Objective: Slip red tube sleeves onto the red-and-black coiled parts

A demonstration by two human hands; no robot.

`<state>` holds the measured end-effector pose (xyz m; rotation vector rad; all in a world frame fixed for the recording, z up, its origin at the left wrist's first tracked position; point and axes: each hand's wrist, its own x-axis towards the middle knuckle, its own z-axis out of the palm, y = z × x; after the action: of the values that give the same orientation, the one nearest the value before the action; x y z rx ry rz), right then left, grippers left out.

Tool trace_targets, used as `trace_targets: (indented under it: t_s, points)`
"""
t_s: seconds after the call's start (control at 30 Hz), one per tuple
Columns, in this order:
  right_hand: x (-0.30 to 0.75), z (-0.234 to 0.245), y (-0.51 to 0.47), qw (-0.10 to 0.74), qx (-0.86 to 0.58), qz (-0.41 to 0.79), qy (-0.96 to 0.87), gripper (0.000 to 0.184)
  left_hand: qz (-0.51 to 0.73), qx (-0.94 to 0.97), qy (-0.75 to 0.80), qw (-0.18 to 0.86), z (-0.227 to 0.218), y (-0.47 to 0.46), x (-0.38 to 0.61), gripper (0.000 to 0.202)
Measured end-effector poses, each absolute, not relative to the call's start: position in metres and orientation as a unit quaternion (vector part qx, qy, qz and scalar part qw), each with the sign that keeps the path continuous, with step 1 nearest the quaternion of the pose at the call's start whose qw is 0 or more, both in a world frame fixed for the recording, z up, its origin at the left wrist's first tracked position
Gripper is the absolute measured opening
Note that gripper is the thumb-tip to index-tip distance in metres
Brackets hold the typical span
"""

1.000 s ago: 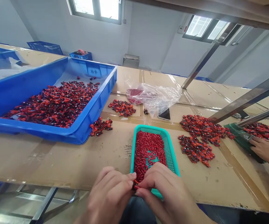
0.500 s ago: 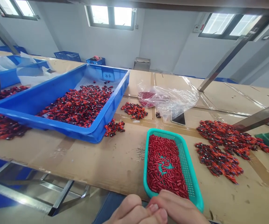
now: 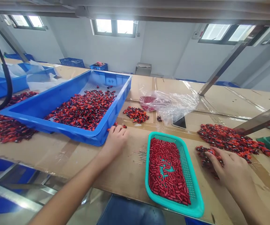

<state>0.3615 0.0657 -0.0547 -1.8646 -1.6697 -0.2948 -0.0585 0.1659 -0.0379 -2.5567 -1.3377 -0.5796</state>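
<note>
My left hand (image 3: 116,139) reaches to a small pile of red-and-black parts (image 3: 115,124) beside the blue tray's near right corner. Its fingers are slightly apart and lie over the pile, covering most of it. On the right, my right hand (image 3: 230,165) has its thumb and fingers around a clump of small red-and-black parts (image 3: 202,153), partly hidden by the hand. Between the hands stands a green plastic basket (image 3: 197,187) holding many short red tubes (image 3: 164,162), with a bit of its mesh floor showing.
A large blue tray (image 3: 62,132) of red-and-black parts stands left. Further piles lie on the far right (image 3: 228,137), behind the basket (image 3: 136,114) and at left (image 3: 10,129). A clear plastic bag (image 3: 177,101) touches a phone (image 3: 179,122). A metal post (image 3: 226,61) slants up.
My hands were together at the basket's near edge and have moved apart. The left went to the small pile by the tray, the right to the pile at the right.
</note>
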Motion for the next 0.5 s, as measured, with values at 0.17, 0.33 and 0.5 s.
trace_targets:
  t_s: [0.17,0.33,0.5]
  points:
    - [0.362,-0.054,0.069,0.285,-0.695,-0.170,-0.638,0.070,-0.189,-0.871,-0.444,0.092,-0.049,0.188,-0.064,0.010]
    - [0.284,-0.034,0.038,0.204,-0.572,-0.090,-0.789,0.024,-0.303,-0.867,-0.391,0.053,-0.037,0.165,-0.063,0.025]
    - [0.220,-0.018,0.034,0.102,-0.511,-0.018,-0.854,0.009,-0.410,-0.839,-0.355,-0.046,-0.020,0.134,-0.061,0.024]
